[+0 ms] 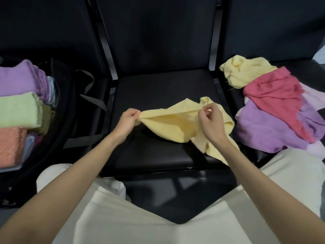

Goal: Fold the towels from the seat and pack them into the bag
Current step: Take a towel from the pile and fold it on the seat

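- Head view: the left hand [128, 120] and right hand [210, 118] each pinch an edge of the yellow towel [175, 124] over the black seat [158, 88].
- Folded towels fill the bag [66, 106] at left.

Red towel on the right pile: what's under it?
The red towel lies over a purple towel and overlaps a crumpled yellow towel. Anything deeper is covered.

Single head-worn wide-angle view, looking forward and steeply down. Close range: forearms enter from bottom edge, black seat [158, 95] centred just ahead, open bag [66, 110] at left edge, loose towel pile [274, 110] at right edge. Edges bowed by lens. No second view.
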Motion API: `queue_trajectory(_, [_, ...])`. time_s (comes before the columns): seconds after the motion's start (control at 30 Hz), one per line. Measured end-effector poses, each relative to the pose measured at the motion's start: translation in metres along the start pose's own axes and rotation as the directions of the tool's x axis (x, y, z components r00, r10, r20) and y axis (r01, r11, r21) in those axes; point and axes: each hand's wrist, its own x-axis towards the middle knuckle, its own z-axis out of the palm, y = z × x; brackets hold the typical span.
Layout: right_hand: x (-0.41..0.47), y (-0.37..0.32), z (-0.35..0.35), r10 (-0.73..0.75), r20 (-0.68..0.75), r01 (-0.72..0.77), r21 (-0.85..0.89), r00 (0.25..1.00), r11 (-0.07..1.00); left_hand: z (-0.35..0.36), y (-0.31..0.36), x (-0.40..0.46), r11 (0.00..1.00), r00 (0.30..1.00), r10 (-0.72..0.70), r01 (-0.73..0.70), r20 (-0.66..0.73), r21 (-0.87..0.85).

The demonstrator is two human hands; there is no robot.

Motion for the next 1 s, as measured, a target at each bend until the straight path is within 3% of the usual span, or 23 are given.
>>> queue_trajectory(0.1, [0.009, -0.003, -0.014, -0.065, 0.107, 0.077, -0.112, 0.992, 0.991, -0.01, 0.003, -0.003, 1.0, 0.996, -0.026, 0.027, 0.082, -0.011])
queue_trajectory(0.2, [0.014, 0.008, -0.028, 0.084, 0.191, -0.056, -0.149, 0.978, 0.987, -0.026, -0.015, -0.004, 0.972, 0.976, -0.09, 0.043, 0.198, 0.229])
queue_trajectory(0.27, [0.014, 0.017, -0.036, 0.191, 0.313, -0.143, -0.168, 0.93, 0.975, -0.034, -0.028, -0.007, 0.909, 0.96, -0.16, 0.051, 0.232, 0.413])
queue_trajectory(0.37, [0.016, 0.027, -0.043, 0.196, 0.426, -0.104, -0.23, 0.883, 0.968, -0.039, -0.04, -0.006, 0.737, 0.953, -0.18, -0.033, 0.243, 0.675])
queue_trajectory(0.53, [0.031, 0.048, -0.047, 0.121, 0.282, -0.043, -0.266, 0.952, 0.963, -0.035, -0.031, 0.007, 0.338, 0.924, -0.253, -0.193, 0.287, 0.921])
queue_trajectory(0.63, [0.036, 0.057, -0.043, 0.067, 0.258, 0.01, -0.285, 0.964, 0.958, -0.019, -0.007, 0.023, 0.249, 0.938, -0.19, -0.239, 0.29, 0.938])
queue_trajectory(0.7, [0.035, 0.06, -0.041, 0.021, 0.299, 0.072, -0.295, 0.954, 0.953, -0.003, 0.008, 0.041, 0.341, 0.964, 0.015, -0.254, 0.265, 0.905])
queue_trajectory(0.8, [0.032, 0.065, -0.04, 0.006, 0.301, 0.071, -0.244, 0.954, 0.967, 0.032, 0.026, 0.066, 0.462, 0.912, 0.236, -0.409, 0.335, 0.787])
queue_trajectory(0.9, [0.033, 0.061, -0.043, -0.026, 0.281, 0.07, -0.148, 0.959, 0.986, 0.069, 0.038, 0.079, 0.329, 0.781, 0.311, -0.623, 0.542, 0.709])
queue_trajectory(1.0, [0.037, 0.058, -0.045, -0.019, 0.32, 0.048, -0.083, 0.947, 0.995, 0.091, 0.04, 0.09, 0.15, 0.695, 0.328, -0.708, 0.64, 0.691])
